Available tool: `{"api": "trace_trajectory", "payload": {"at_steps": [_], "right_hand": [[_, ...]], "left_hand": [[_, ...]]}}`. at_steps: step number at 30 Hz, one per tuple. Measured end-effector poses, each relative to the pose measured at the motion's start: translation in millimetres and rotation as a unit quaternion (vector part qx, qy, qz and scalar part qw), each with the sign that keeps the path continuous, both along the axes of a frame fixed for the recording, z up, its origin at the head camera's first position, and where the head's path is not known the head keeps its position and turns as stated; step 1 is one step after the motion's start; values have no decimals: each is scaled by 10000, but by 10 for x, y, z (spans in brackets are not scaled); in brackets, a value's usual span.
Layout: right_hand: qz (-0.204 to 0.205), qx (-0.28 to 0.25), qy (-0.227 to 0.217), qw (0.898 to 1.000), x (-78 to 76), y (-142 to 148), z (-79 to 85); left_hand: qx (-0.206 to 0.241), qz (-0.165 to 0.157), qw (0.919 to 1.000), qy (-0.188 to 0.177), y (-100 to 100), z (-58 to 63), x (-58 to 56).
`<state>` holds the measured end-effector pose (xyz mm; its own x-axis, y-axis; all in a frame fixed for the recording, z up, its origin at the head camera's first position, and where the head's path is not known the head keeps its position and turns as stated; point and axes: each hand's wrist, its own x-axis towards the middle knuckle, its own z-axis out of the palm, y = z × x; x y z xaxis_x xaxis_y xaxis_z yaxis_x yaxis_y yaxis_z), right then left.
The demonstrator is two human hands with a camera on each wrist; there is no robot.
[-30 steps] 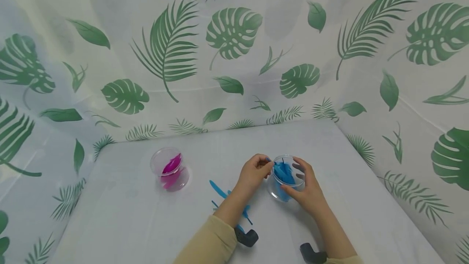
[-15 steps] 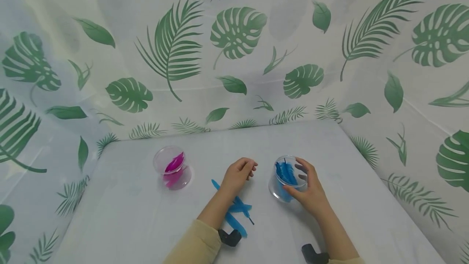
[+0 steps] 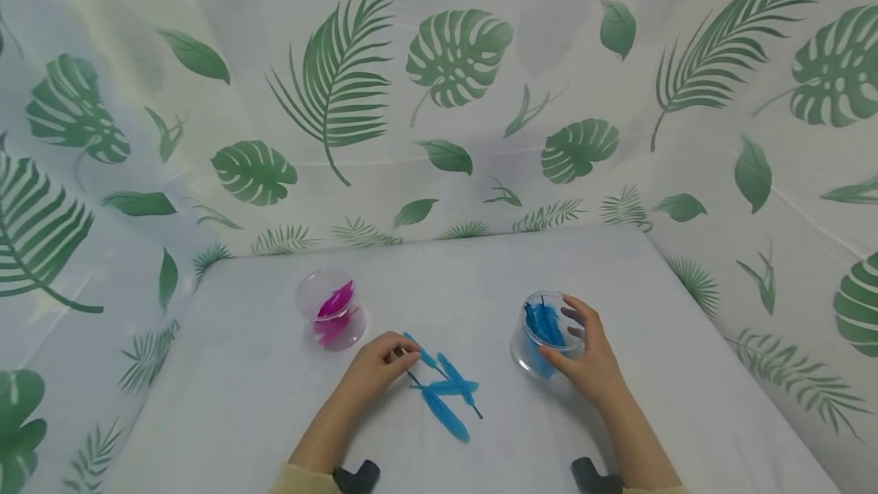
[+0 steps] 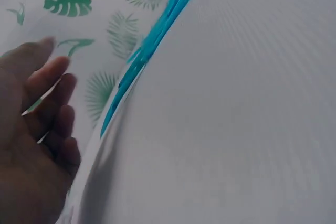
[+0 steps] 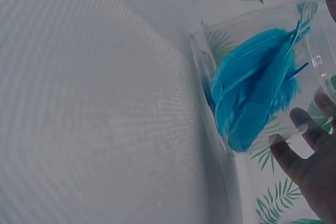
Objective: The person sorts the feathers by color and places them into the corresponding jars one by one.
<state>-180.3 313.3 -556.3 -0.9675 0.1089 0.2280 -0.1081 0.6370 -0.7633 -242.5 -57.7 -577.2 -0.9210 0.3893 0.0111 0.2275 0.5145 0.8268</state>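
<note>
In the head view my left hand (image 3: 376,366) hovers at the left end of a few loose blue feathers (image 3: 447,414) that lie crossed on the white table. The left wrist view shows that hand's fingers (image 4: 62,85) loosely bent, with nothing between them and the thumb; the feathers (image 4: 157,38) lie just beyond. My right hand (image 3: 595,360) grips a clear plastic cup (image 3: 523,355) by its side, thumb in front and fingers behind. Several blue feathers (image 5: 252,87) stand inside the cup, quills toward its mouth.
A second clear cup (image 3: 361,330) with magenta feathers (image 3: 334,311) stands at the back left of the white table (image 3: 247,402). Leaf-printed white sheeting (image 3: 494,166) rises behind and on both sides of the table.
My left hand has moved left from the right cup's rim to the loose feathers, uncovering them. The right hand keeps hold of its cup. The head view has shifted slightly.
</note>
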Motion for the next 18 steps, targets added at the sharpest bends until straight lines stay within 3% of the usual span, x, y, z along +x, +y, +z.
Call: {"api": "trace_trajectory", "payload": {"at_steps": [5,9,13,18], "right_hand": [[16,0,17,10000,-1,-2,7],[19,12,14,10000,-1,-9,7],[0,44,-37,10000,1,-10,9],[4,69,-79,9999,-2,-15,14]], "left_hand": [[-286,-928,9937,563,-180,-118,39],[-507,-1377,9823,1162,-208,-214,34],[-820,-1521,9734,1502,-164,-264,30],[-986,-1389,9661,1939,-113,-301,37]]}}
